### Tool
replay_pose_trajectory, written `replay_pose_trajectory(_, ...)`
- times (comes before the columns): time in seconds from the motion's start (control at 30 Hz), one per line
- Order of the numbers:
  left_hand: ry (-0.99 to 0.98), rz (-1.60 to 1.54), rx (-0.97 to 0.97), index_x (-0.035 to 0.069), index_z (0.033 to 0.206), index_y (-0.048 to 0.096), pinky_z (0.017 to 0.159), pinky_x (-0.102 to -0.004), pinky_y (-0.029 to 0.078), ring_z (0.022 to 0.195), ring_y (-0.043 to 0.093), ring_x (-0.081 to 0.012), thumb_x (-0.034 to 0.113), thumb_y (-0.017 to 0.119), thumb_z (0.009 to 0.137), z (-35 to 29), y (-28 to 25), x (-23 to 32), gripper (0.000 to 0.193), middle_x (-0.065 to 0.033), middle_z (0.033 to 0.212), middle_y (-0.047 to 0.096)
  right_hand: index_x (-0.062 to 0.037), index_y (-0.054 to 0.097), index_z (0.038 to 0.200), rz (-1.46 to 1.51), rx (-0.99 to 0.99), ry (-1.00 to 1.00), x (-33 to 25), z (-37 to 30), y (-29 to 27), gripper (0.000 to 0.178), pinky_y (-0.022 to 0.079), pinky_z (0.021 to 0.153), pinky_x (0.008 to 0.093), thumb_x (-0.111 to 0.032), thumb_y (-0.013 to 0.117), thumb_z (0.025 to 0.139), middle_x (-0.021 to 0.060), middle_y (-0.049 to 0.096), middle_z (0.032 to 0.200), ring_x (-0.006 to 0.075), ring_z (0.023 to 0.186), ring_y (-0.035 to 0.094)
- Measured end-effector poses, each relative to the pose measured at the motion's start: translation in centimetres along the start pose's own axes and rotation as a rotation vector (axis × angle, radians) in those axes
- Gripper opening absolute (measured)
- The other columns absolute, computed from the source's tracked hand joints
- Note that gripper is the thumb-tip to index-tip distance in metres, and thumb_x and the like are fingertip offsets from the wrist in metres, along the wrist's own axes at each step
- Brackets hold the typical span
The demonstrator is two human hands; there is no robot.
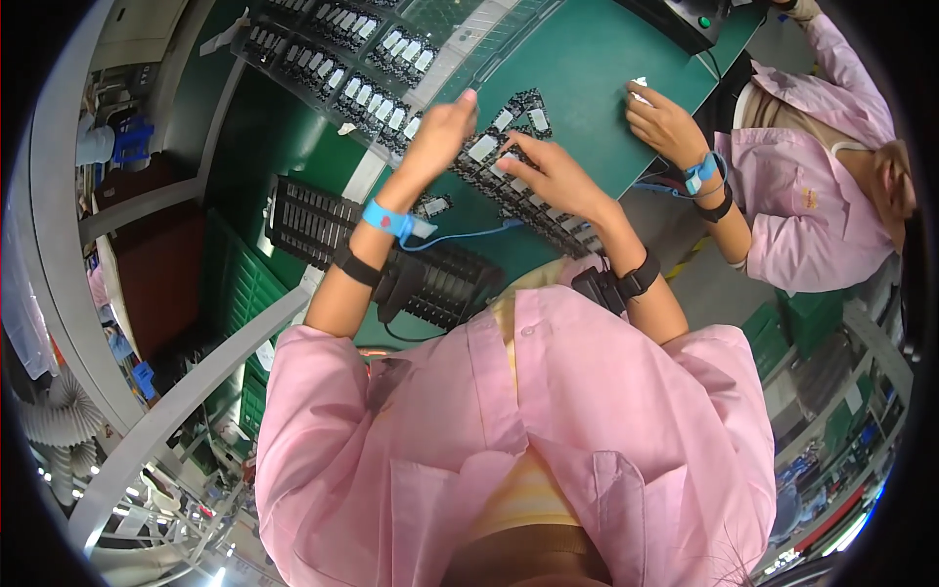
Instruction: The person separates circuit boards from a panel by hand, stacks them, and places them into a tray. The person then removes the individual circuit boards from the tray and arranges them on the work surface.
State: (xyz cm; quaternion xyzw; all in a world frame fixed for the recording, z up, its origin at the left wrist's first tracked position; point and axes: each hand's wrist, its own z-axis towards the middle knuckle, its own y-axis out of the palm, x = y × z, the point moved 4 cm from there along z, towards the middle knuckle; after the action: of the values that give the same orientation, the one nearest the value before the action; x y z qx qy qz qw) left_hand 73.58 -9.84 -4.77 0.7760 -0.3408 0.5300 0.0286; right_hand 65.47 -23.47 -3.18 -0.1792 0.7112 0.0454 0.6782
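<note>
My left hand (pixel 440 137) is closed, its fingers curled beside the edge of a clear plastic tray (pixel 489 59); anything in it is hidden. My right hand (pixel 559 178) has its thumb and forefinger apart, close over a row of small black circuit boards (pixel 562 223) with silver-white rectangular parts. Just beyond its fingertips, two loose boards (pixel 538 119) lie on the green table mat. More such boards (pixel 372 101) stand in rows at the far left, near my left hand. Another small board (pixel 435 205) lies by my left wrist.
Black slotted racks (pixel 315 220) stand at the left and near my body. A blue cord (pixel 469 235) runs from my left wristband. At right, a co-worker's hand (pixel 665 122) holds a small white piece over the mat. A black box (pixel 675 22) sits at the far edge.
</note>
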Motion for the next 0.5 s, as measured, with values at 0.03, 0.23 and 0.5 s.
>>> replay_pose_trajectory(0.03, 0.005, -0.003, -0.004, 0.000, 0.062, 0.045, 0.047, -0.0325, 0.032, 0.047, 0.038, -0.0210, 0.033, 0.039, 0.086, 1.3, -0.7, -0.7, 0.042, -0.0107, 0.053, 0.047, -0.0040, 0.049, 0.087, 0.053, 0.002, 0.074, 0.4, -0.4, -0.4, 0.015, 0.029, 0.049, 0.0229, -0.019, 0.051, 0.083, -0.0026, 0.039, 0.062, 0.0062, 0.056, 0.033)
replay_pose_trajectory(0.23, 0.309, 0.614, 0.721, 0.003, 0.067, 0.052, 0.057, -0.0407, 0.041, 0.059, 0.054, -0.0324, 0.018, 0.043, 0.080, 7.7, -4.6, -3.1, 0.023, -0.0162, 0.065, 0.056, -0.0028, 0.049, 0.087, 0.273, 0.117, 0.312, 3.2, -3.6, -1.5, 0.017, 0.033, 0.052, 0.0218, -0.019, 0.051, 0.082, -0.0003, 0.046, 0.063, 0.0067, 0.059, 0.038)
replay_pose_trajectory(0.5, 0.358, 0.347, 1.211, 0.003, 0.099, 0.045, 0.075, -0.0335, 0.037, 0.084, 0.046, -0.0233, 0.023, 0.056, 0.077, -6.6, -8.3, -2.7, 0.032, -0.0118, 0.090, 0.047, 0.0012, 0.047, 0.109, 0.211, 0.177, 0.437, 2.5, -3.8, -1.4, 0.034, 0.037, 0.076, 0.0220, -0.020, 0.052, 0.082, 0.0047, 0.054, 0.098, 0.0099, 0.087, 0.048)
